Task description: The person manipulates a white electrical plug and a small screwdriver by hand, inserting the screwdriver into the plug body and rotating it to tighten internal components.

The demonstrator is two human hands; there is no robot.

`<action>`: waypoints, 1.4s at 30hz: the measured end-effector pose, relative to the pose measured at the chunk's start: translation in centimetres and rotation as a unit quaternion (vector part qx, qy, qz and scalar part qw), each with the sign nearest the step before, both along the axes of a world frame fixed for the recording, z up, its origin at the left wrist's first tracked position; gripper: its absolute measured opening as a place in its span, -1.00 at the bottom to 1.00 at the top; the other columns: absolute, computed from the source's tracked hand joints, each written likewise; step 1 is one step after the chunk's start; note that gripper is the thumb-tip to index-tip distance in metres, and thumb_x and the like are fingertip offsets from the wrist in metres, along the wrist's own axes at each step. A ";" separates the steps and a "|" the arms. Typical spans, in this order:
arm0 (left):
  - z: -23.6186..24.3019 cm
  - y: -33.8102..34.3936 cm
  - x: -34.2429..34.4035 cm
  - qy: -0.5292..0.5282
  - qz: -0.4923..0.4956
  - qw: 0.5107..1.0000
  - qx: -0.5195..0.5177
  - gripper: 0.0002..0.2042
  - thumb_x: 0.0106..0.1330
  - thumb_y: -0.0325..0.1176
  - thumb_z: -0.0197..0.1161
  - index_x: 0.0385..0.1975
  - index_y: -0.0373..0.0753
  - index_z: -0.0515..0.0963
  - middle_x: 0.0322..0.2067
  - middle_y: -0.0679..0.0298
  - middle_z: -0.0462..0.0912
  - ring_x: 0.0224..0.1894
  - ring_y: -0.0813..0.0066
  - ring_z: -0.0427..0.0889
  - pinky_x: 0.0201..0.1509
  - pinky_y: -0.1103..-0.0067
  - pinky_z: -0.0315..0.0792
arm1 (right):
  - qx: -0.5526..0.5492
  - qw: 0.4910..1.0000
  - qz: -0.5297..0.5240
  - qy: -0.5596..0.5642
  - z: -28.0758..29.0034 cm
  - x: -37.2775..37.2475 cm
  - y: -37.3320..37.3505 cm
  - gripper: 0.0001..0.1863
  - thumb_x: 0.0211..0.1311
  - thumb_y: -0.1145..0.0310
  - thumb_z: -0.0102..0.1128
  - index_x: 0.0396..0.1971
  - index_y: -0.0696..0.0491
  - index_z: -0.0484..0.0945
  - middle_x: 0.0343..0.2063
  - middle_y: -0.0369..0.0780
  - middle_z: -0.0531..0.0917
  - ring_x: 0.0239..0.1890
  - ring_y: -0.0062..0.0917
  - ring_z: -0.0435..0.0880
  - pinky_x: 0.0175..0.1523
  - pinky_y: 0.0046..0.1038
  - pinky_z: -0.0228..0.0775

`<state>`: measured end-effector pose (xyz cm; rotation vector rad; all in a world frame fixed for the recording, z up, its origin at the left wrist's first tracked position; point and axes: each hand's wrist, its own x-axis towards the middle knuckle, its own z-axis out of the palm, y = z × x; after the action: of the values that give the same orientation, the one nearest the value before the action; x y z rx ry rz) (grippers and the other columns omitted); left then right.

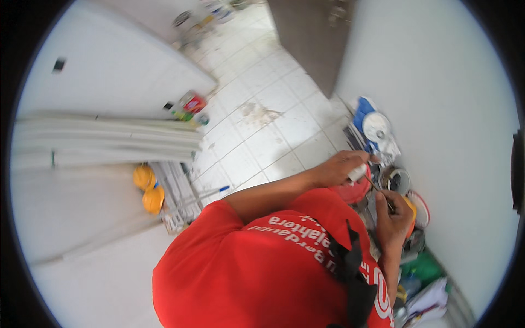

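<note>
My left hand (345,167) is closed round a small white block-like piece (358,173), its kind unclear. Just to the right, my right hand (395,216) grips a thin rod-like tool (373,186), whose tip reaches toward the white piece; whether they touch I cannot tell. Both hands are held up over a red bucket (354,192), partly hidden by my arm and shirt. Part of the tool disappears inside my right fingers.
Along the right wall stand a round white lid (377,127), a grey bucket (396,180) and a green bag (422,267). At left, yellow hard hats (153,199) lie beside stacked long panels (109,142). A brown door (314,38) stands ahead over the tiled floor (262,147).
</note>
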<state>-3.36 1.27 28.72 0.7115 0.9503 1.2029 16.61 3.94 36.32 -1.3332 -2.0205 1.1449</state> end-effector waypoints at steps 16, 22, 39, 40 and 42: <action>3.0 -7.4 -5.4 0.077 0.078 0.994 -0.029 -0.64 0.47 -0.12 -0.01 -0.28 -0.32 0.56 -0.58 0.34 0.47 -0.54 0.60 0.43 -0.46 0.58 0.42 | -0.422 0.894 0.100 0.113 -2.0 -5.7 -0.3 -0.68 0.50 0.22 0.07 -0.24 0.22 0.59 -0.75 -0.47 0.24 -0.77 -0.80 0.13 -0.66 -0.64 -0.02; 1.3 -9.3 -5.9 0.159 0.165 0.972 0.052 -0.62 0.45 -0.13 0.00 -0.43 -0.36 0.51 -0.61 0.26 0.50 -0.54 0.55 0.45 -0.43 0.53 0.40 | -0.493 0.854 0.115 0.119 -2.4 -7.2 -1.1 -0.70 0.48 0.24 0.09 -0.20 0.21 0.59 -0.75 -0.47 0.21 -0.77 -0.77 0.14 -0.64 -0.64 -0.01; 1.1 -13.4 -4.4 0.168 0.303 0.938 -0.008 -0.61 0.45 -0.15 0.02 -0.40 -0.40 0.57 -0.58 0.16 0.58 -0.51 0.46 0.53 -0.35 0.49 0.43 | -0.200 0.922 0.322 -0.082 -1.7 -9.8 -1.9 -0.64 0.51 0.20 0.07 -0.22 0.23 0.66 -0.75 -0.44 0.38 -0.69 -0.83 0.24 -0.56 -0.65 0.00; 0.9 -13.4 -4.2 0.167 0.312 0.935 -0.005 -0.61 0.45 -0.15 0.02 -0.41 -0.40 0.56 -0.59 0.17 0.58 -0.51 0.46 0.52 -0.36 0.49 0.43 | -0.231 0.915 0.320 -0.087 -1.1 -10.2 -1.7 -0.65 0.51 0.22 0.07 -0.21 0.23 0.66 -0.74 -0.44 0.38 -0.69 -0.83 0.24 -0.56 -0.65 0.01; 0.5 -13.3 -3.9 0.166 0.325 0.931 0.002 -0.61 0.45 -0.15 0.02 -0.42 -0.39 0.56 -0.60 0.19 0.57 -0.52 0.47 0.51 -0.37 0.49 0.42 | -0.257 0.908 0.319 -0.088 -0.8 -10.1 -1.5 -0.66 0.50 0.24 0.08 -0.19 0.24 0.67 -0.73 -0.44 0.41 -0.67 -0.83 0.26 -0.54 -0.65 0.04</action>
<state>-7.24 -12.01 29.19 0.6317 1.5442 1.6884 6.54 2.42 35.49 -1.0240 -2.4899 2.0254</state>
